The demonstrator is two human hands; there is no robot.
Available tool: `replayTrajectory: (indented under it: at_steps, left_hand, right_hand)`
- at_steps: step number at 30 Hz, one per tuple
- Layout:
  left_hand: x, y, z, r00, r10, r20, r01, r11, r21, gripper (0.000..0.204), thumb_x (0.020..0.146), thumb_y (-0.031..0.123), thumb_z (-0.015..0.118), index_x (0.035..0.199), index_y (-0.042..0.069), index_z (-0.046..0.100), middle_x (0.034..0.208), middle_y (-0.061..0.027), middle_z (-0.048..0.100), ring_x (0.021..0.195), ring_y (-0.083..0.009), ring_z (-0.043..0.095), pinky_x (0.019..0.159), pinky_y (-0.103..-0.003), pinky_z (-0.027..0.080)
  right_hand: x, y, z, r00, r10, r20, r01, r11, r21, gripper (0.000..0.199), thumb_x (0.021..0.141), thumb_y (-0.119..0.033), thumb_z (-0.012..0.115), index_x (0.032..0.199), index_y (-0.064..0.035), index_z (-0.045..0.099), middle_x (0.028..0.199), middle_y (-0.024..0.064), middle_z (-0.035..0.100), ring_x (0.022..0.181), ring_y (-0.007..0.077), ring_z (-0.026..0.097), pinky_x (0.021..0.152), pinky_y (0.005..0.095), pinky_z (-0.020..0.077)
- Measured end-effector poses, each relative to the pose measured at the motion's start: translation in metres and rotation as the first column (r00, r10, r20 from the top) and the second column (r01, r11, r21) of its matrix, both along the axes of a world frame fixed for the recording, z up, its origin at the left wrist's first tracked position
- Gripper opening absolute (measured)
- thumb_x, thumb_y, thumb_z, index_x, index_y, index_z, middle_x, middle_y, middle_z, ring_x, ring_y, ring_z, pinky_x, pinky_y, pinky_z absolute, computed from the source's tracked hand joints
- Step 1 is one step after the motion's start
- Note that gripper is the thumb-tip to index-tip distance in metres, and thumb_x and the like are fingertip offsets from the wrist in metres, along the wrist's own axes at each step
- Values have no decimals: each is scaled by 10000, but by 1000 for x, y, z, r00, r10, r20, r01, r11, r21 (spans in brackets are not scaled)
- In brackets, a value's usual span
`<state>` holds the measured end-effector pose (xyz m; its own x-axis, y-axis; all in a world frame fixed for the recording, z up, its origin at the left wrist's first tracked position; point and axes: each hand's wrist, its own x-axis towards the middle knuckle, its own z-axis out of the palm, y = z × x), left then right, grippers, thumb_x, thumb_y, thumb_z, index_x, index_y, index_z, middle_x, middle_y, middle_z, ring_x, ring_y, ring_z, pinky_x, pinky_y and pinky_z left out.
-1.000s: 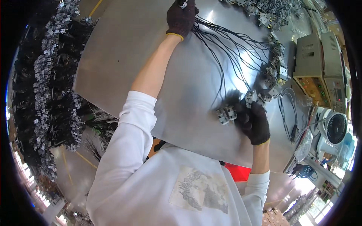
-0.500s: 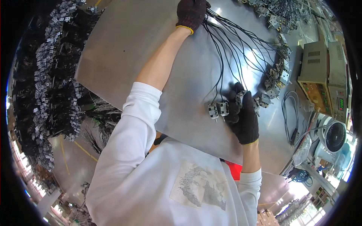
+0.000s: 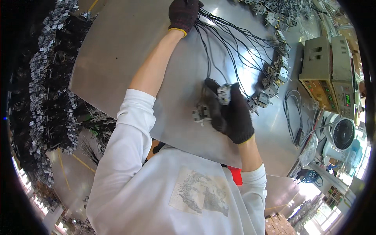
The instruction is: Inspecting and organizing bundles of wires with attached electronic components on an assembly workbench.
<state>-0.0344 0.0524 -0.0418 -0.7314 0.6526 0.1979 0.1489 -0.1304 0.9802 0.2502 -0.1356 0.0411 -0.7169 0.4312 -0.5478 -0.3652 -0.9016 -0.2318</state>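
Observation:
At the far end of the metal tabletop, my left hand (image 3: 183,15) in a dark knit glove is closed round a bundle of black cables (image 3: 219,29). The cables fan out to the right, each ending in a small boxy metal part. One such part (image 3: 224,94) sits between the thumb and fingers of my gloved right hand (image 3: 235,119), tilted above the table. Just left of it, more boxy parts (image 3: 201,113) lie close together, blurred. Several others form a curved row (image 3: 271,84) to the right of my right hand.
A larger heap of the same parts (image 3: 272,11) lies at the far right. Bench instruments (image 3: 319,74) with lit displays stand on the right, near a loose grey cable (image 3: 286,113) and a small fan (image 3: 342,133). Dense rows of hanging parts (image 3: 37,98) fill the left side.
My right hand has moved left with one boxy part, towards those lying apart from the row. My left hand still grips the cables. The whole view has shifted slightly.

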Motion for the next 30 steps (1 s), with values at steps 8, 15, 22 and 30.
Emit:
replayTrajectory:
  at_steps: [8,15,22,30]
  left_hand:
    - [3,-8,6,990,-14,-141,-2,993,-115,414,1065,431,616,913,61,725,699,-63,739,606,-184,688,611,-370,527]
    - [1,-11,-3,876,138,-463,-57,981,184,483,1071,478,567,906,57,740,719,-102,755,666,-287,736,679,-436,565]
    - [-5,-7,-10,877,47,-478,-45,999,17,493,1066,489,562,932,52,748,751,-108,770,704,-299,752,699,-434,578]
    - [-4,-6,-4,902,-6,-432,-39,995,-95,500,1061,489,566,913,51,756,763,-115,773,714,-307,756,699,-435,579]
  right_hand:
    - [21,0,24,762,-200,616,-337,689,641,334,1103,-184,591,1391,-26,535,1231,91,704,851,105,635,760,283,542]
    - [42,-6,24,383,-790,479,-861,-119,494,320,931,-51,769,1237,-91,685,1181,141,749,978,312,754,809,378,600]
    - [38,-22,36,183,-808,560,-978,-90,189,346,909,-147,817,1227,-105,688,1206,121,737,1006,349,742,853,422,592]
    - [44,-15,31,304,-758,577,-829,88,552,334,1018,-104,705,1337,-59,615,1222,146,727,1006,267,754,891,341,577]
